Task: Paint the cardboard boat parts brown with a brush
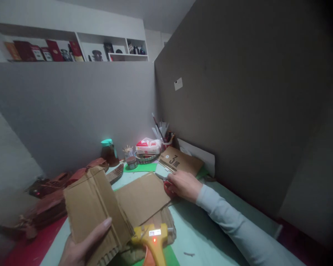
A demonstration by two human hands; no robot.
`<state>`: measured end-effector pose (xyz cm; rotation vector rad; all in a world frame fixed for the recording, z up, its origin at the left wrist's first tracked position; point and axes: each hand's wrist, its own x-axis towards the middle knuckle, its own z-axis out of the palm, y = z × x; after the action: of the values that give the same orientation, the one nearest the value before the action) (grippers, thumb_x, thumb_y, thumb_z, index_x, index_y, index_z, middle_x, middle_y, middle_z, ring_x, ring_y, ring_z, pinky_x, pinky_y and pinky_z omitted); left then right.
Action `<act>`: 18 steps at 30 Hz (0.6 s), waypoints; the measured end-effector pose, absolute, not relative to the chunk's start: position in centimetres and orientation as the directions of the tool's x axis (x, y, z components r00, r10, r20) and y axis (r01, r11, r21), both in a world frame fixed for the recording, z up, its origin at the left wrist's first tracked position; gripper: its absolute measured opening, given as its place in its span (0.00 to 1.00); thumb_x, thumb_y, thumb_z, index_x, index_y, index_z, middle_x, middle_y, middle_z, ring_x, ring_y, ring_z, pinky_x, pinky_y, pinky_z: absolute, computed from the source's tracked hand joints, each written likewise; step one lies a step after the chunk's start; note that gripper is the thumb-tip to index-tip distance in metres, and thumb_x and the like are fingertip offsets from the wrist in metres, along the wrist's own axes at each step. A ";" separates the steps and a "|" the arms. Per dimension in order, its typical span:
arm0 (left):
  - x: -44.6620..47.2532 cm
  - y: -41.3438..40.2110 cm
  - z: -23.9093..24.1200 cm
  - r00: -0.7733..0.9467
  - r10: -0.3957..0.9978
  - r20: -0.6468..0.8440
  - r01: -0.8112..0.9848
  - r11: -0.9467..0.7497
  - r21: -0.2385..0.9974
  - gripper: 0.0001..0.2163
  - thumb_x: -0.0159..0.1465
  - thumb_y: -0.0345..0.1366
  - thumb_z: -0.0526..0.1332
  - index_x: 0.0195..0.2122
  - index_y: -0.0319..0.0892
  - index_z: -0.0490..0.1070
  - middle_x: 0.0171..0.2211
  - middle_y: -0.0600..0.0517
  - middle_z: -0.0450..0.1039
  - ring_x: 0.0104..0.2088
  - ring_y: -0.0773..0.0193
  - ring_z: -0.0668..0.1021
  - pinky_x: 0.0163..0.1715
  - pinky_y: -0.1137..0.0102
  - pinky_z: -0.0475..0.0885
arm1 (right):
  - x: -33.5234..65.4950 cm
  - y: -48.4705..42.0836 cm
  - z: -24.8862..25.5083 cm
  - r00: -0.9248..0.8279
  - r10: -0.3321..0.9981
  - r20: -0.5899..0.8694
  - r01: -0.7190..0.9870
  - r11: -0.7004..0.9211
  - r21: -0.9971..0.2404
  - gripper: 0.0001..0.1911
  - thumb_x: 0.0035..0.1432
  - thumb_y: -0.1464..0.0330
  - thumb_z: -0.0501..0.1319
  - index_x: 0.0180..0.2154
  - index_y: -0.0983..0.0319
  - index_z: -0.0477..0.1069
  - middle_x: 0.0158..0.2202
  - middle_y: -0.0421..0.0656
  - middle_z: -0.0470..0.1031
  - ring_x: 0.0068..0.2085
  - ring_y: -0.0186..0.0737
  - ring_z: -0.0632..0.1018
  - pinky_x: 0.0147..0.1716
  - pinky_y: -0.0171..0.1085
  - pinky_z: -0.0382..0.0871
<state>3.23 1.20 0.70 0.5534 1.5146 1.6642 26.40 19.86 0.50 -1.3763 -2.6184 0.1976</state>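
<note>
My left hand [86,242] grips a folded piece of brown cardboard [86,199], thumb on its face and fingers hidden behind. At the middle of the table my right hand [184,184] is closed on the red handles of a pair of scissors [168,187], whose blades point left. Just left of the scissors lies a flat cardboard sheet [144,197], with more cardboard beneath it. A yellow glue gun [151,236] with a lit red light rests at the near edge, its nozzle to the right.
Behind are a brown jar with a teal lid [108,153], a small round tin [131,162], a tissue pack [148,146] and a brush holder [167,142]. Printed cardboard [183,160] leans at the back right. Brown model boats [55,195] line the left side. A twig [189,254] lies near right.
</note>
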 end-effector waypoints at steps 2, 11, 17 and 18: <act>4.1 0.9 1.4 -0.599 0.780 -0.181 -0.290 0.000 0.957 0.41 0.49 0.31 0.76 0.64 0.43 0.64 0.35 0.46 0.86 0.35 0.40 0.86 0.35 0.52 0.85 | 25.7 19.6 -0.4 -0.574 0.814 0.091 0.799 0.581 -0.156 0.15 0.68 0.62 0.63 0.53 0.62 0.72 0.54 0.48 0.75 0.51 0.47 0.78 0.50 0.51 0.76; 3.7 0.7 2.0 -0.620 0.771 -0.142 -0.407 -0.162 0.899 0.31 0.49 0.32 0.76 0.55 0.37 0.72 0.36 0.44 0.85 0.31 0.49 0.85 0.25 0.62 0.83 | 26.8 20.8 -0.9 -0.563 0.802 0.198 0.762 0.597 -0.250 0.13 0.68 0.62 0.63 0.50 0.63 0.73 0.49 0.46 0.76 0.46 0.44 0.79 0.46 0.48 0.77; 3.2 0.4 2.3 -0.526 0.847 -0.074 -0.355 -0.140 0.924 0.28 0.52 0.37 0.75 0.54 0.36 0.71 0.38 0.41 0.85 0.35 0.45 0.86 0.32 0.59 0.82 | 27.5 20.2 1.9 -0.550 0.739 0.389 0.471 0.659 -0.586 0.20 0.70 0.59 0.59 0.58 0.61 0.65 0.48 0.46 0.74 0.45 0.45 0.78 0.45 0.49 0.76; 3.1 0.3 2.5 -0.477 0.878 -0.037 -0.291 -0.119 0.949 0.27 0.53 0.40 0.75 0.52 0.36 0.73 0.38 0.41 0.85 0.36 0.45 0.86 0.33 0.60 0.81 | 27.2 19.6 2.3 -0.575 0.720 0.388 0.403 0.663 -0.631 0.23 0.69 0.57 0.59 0.60 0.62 0.63 0.46 0.45 0.74 0.43 0.44 0.78 0.44 0.47 0.76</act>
<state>3.11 0.27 2.45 0.7182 1.2803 1.7286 27.24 19.58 2.25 -0.8644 -2.2392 0.6447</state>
